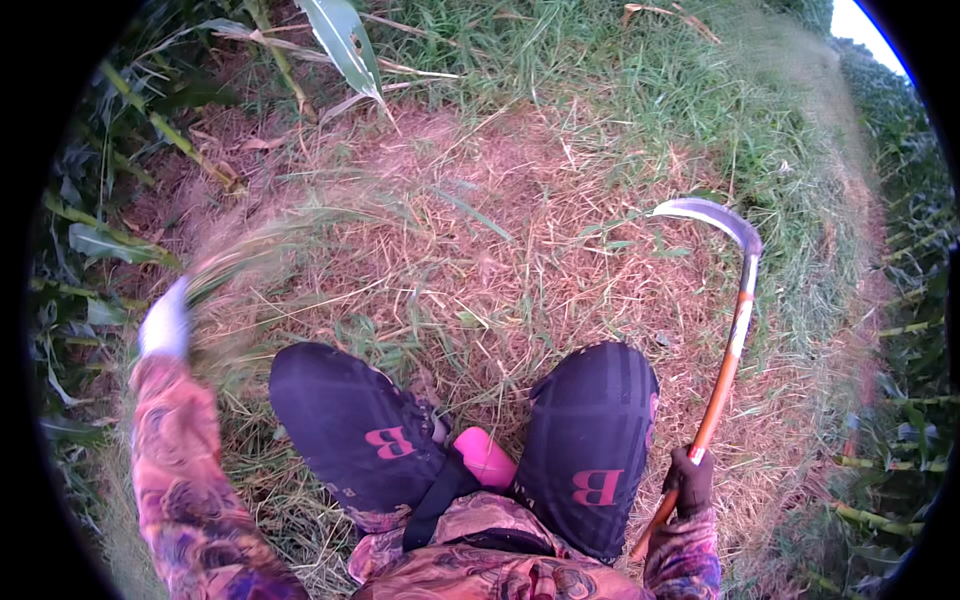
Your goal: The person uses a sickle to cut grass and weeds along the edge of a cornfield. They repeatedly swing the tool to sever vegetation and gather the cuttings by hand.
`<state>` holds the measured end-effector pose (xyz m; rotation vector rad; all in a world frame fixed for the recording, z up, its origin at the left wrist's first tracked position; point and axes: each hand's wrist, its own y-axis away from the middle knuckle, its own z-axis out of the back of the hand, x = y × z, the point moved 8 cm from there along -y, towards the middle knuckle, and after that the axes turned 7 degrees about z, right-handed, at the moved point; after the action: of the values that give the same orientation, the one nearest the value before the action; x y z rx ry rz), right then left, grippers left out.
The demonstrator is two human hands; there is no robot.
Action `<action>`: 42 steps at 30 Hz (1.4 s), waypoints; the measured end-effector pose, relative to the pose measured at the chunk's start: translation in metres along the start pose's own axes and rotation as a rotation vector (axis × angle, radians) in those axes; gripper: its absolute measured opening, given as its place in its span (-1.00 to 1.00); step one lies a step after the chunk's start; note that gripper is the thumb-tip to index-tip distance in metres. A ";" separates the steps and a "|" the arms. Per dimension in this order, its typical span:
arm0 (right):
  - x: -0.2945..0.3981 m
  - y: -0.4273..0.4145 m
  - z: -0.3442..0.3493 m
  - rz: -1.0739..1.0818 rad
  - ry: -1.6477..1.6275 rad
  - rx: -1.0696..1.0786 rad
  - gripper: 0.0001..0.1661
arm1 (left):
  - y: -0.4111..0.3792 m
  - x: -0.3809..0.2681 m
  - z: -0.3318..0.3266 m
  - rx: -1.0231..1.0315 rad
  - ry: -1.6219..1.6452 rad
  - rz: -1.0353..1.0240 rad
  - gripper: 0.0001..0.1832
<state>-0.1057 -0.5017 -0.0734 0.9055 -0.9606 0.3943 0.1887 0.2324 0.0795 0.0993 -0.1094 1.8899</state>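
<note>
At the left of the head view, my left hand (166, 319), blurred and in a pale glove, grips a bunch of cut grass (244, 259) whose blades trail to the right. My right hand (688, 480), in a dark glove, is closed around the wooden handle of a sickle (721, 382). The curved metal blade (709, 212) is up at the right, its tip pointing left just over the ground litter. Between the hands are my bent knees in dark trousers, with a pink object (484, 459) between them; its kind is unclear.
Dry cut grass (510, 255) covers the ground ahead. Green standing grass (675, 82) grows at the top and right. Thick maize stalks (172, 135) stand at the left, one long leaf (345, 49) hanging in from the top. More tall plants (911, 300) line the right edge.
</note>
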 end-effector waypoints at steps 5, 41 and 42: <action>0.004 -0.028 -0.040 0.020 0.050 0.132 -0.79 | 0.224 0.370 -0.022 0.638 -0.606 0.838 -0.51; 0.088 -0.071 -0.148 0.123 0.345 0.345 -0.78 | 0.147 -0.340 -0.094 0.624 0.505 -0.918 -0.65; 0.083 -0.078 -0.144 0.114 0.355 0.339 -0.74 | 0.093 -0.329 -0.032 0.438 0.453 -0.988 -0.65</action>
<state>0.0671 -0.4387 -0.0788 1.0444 -0.6277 0.8040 0.2039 -0.1026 0.0047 0.0098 0.5716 0.8834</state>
